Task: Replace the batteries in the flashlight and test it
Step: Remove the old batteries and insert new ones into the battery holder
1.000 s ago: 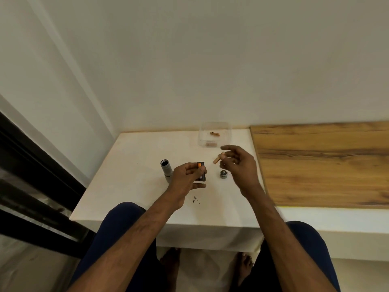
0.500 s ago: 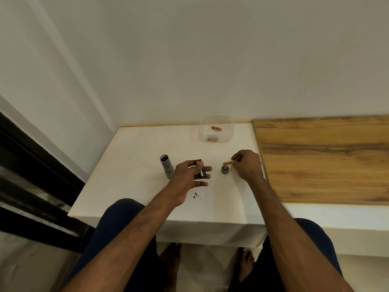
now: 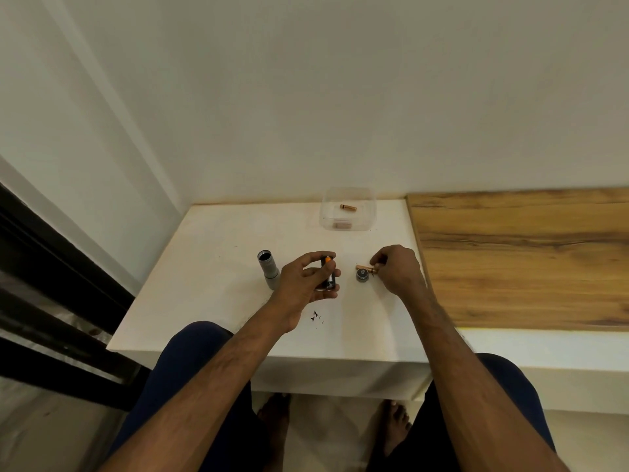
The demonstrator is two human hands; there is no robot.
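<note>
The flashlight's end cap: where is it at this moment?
In the head view, the end cap sits on the white table, just left of the right hand and beside the copper battery.

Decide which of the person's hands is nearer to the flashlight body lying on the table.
Left. The left hand sits just right of the flashlight body, almost touching it, gripping a battery holder. The right hand is farther right, beyond the cap.
</note>
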